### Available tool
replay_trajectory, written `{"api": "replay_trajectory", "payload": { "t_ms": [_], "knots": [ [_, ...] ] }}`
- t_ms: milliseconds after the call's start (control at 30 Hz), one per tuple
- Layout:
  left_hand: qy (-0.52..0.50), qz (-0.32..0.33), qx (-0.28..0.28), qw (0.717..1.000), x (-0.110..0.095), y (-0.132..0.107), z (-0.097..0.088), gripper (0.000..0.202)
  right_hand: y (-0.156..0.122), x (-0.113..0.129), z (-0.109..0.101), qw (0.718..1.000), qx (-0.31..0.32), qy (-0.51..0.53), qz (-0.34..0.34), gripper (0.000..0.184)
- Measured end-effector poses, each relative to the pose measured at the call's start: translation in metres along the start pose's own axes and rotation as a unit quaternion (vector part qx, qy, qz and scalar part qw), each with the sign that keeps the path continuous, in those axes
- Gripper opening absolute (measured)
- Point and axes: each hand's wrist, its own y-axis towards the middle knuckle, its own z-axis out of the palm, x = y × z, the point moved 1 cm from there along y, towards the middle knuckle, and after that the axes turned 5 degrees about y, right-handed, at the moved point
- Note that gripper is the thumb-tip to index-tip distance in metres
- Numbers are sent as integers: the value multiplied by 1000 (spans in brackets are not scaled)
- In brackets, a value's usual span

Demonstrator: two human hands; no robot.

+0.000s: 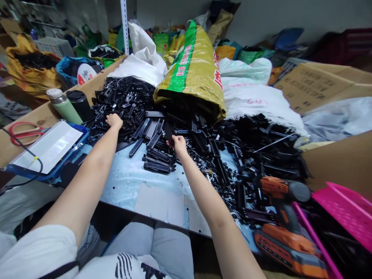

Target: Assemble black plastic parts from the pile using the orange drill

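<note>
A big heap of black plastic parts (244, 143) covers the light blue table (128, 182). My left hand (114, 121) reaches far forward into the heap at the left, fingers curled down among small black pieces. My right hand (178, 144) is at the middle of the heap, fingers closed on a long flat black strip (168, 133). A neat stack of black strips (157, 161) lies on the table just left of my right hand. Behind it a yellow and green sack (194, 66) lies open with black parts spilling out.
An orange cordless drill (286, 228) lies at the right front beside a pink plastic basket (345, 209). At the left stand a green flask (62, 104), a black cup (80, 104), a blue-framed scale (48, 147) and red scissors (24, 131). White sacks (255, 97) and a cardboard box (314, 85) sit behind.
</note>
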Motion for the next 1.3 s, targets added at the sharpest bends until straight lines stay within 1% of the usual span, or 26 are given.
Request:
{"api": "replay_trajectory", "payload": {
  "t_ms": [67, 133, 200, 267, 300, 333, 400, 467, 500, 533, 567, 600, 633, 700, 767, 800, 867, 933, 967, 1000, 1033, 1100, 1167, 1233, 1267, 1300],
  "knots": [
    [-14, -18, -61, 998, 2, -3, 2, 33, -13, -2, -13, 986, 43, 160, 36, 29],
    [-47, -1, -111, 993, 0, -9, 0, 34, -31, -2, -26, 963, 71, 253, 57, 35],
    [-93, 44, -151, 983, -4, -19, -11, 32, -53, 0, -40, 951, 100, 283, 72, 40],
    [-130, 107, -178, 970, -10, -37, -30, 24, -80, 3, -52, 942, 150, 285, 91, 45],
    [-137, 148, -179, 963, -13, -51, -43, 21, -95, 3, -57, 937, 180, 281, 102, 47],
    [-134, 196, -167, 957, -17, -70, -55, 19, -111, 2, -61, 933, 205, 275, 111, 46],
    [-96, 321, -105, 937, -22, -121, -79, 15, -145, -4, -66, 928, 229, 268, 120, 40],
    [-33, 442, -11, 897, -25, -187, -94, 13, -177, -16, -67, 930, 227, 264, 117, 37],
    [14, 480, 44, 876, -25, -223, -96, 15, -191, -23, -66, 933, 220, 260, 112, 37],
    [67, 504, 98, 856, -24, -257, -94, 17, -204, -32, -66, 938, 212, 254, 104, 39],
    [115, 537, 147, 823, -22, -289, -90, 22, -214, -40, -67, 943, 201, 247, 92, 43],
    [153, 565, 180, 790, -19, -317, -82, 25, -222, -48, -70, 951, 183, 239, 75, 48],
    [177, 579, 202, 770, -15, -339, -74, 24, -228, -55, -76, 960, 155, 228, 52, 54],
    [185, 592, 211, 756, -4, -365, -54, 21, -235, -65, -97, 981, 90, 174, -9, 64],
    [173, 583, 201, 768, 12, -372, -36, 16, -238, -69, -123, 995, 40, 46, -82, 59],
    [166, 575, 196, 777, 20, -371, -28, 15, -239, -68, -135, 992, 34, -42, -117, 53],
    [147, 560, 182, 795, 36, -367, -17, 15, -241, -63, -147, 959, 64, -214, -176, 45],
    [99, 553, 173, 809, 47, -365, -12, 19, -242, -57, -142, 915, 127, -323, -205, 47],
    [56, 547, 173, 817, 50, -365, -10, 21, -242, -55, -134, 901, 157, -346, -207, 49],
    [0, 536, 174, 826, 52, -367, -11, 24, -243, -52, -123, 898, 176, -350, -201, 49],
    [-64, 517, 177, 835, 51, -370, -12, 26, -243, -49, -110, 904, 184, -337, -188, 47],
    [-191, 463, 191, 844, 46, -377, -16, 31, -245, -44, -86, 941, 181, -253, -134, 46],
    [-284, 404, 218, 841, 38, -385, -20, 36, -249, -39, -68, 975, 179, -122, -51, 52],
    [-341, 359, 232, 837, 30, -391, -25, 40, -255, -34, -58, 980, 195, -9, 26, 59],
    [-358, 348, 223, 837, 27, -393, -27, 41, -257, -32, -56, 978, 203, 23, 43, 62],
    [-367, 346, 204, 839, 24, -395, -30, 41, -258, -30, -57, 976, 209, 36, 40, 63]
  ]
}}
